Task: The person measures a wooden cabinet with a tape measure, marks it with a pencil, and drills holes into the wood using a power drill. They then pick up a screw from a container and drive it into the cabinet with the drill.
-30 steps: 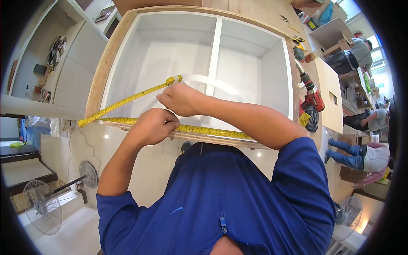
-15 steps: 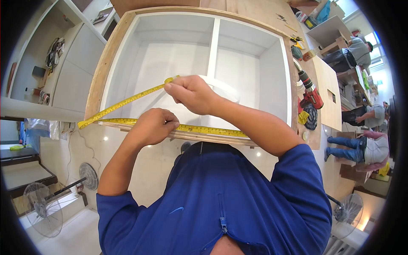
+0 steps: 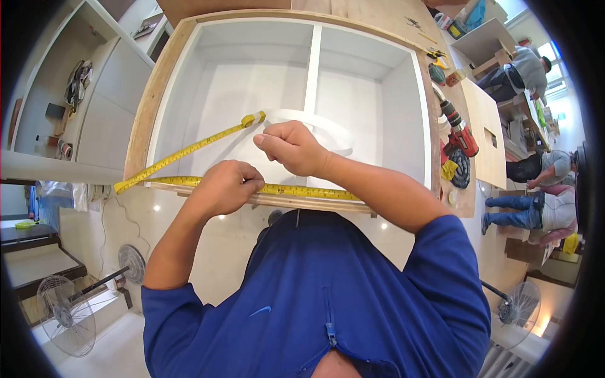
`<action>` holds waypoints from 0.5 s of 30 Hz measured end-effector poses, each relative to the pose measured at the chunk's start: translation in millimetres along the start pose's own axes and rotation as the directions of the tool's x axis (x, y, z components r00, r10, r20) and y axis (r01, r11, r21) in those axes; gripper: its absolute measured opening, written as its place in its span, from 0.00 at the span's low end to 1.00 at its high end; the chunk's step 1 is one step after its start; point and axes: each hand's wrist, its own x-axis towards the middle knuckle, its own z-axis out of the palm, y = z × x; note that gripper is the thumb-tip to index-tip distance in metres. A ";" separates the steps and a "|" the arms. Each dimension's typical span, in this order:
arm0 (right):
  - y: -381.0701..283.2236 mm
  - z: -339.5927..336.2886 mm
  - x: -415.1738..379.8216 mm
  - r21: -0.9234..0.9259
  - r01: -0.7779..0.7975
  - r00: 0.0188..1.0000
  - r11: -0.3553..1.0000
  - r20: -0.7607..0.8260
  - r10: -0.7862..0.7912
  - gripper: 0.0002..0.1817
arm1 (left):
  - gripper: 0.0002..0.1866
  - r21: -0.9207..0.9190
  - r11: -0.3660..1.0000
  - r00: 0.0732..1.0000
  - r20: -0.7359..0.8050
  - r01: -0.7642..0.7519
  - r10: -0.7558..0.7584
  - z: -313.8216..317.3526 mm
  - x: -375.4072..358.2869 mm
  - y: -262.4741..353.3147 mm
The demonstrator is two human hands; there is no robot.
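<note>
Yellow tape measure [image 3: 189, 150], doubled into a narrow V across the white cabinet [image 3: 372, 107], fold at 9 o'clock, tip at 12. Left hand [image 3: 224, 186] clenched, pinning the lower run on the near edge. Right hand [image 3: 291, 146] fisted just right of the tip; grip on anything unclear.

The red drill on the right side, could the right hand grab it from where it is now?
Probably yes. The red drill lies in the open on the board beside the white cabinet, and nothing stands between it and the right hand, though that hand seems closed.
</note>
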 end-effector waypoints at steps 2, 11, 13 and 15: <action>-7.9 1.6 -1.3 0.106 0.019 1.000 0.994 0.002 -0.020 0.25 | 0.10 0.007 1.000 1.000 0.014 0.008 -0.008 -0.9 0.3 1.8; 8.4 2.9 -11.4 0.116 -0.004 1.000 0.993 -0.028 0.007 0.25 | 0.11 0.025 0.999 0.999 0.022 -0.025 0.024 1.0 -1.6 -3.0; 8.6 -4.6 -6.0 0.193 -0.083 0.996 0.978 0.001 0.085 0.24 | 0.11 0.011 1.000 1.000 0.025 0.008 -0.008 0.1 -0.9 0.7; 0.9 -6.1 -4.5 0.219 -0.073 0.997 0.973 -0.020 0.079 0.24 | 0.11 0.024 0.999 1.000 0.020 -0.024 0.023 0.3 0.0 -0.9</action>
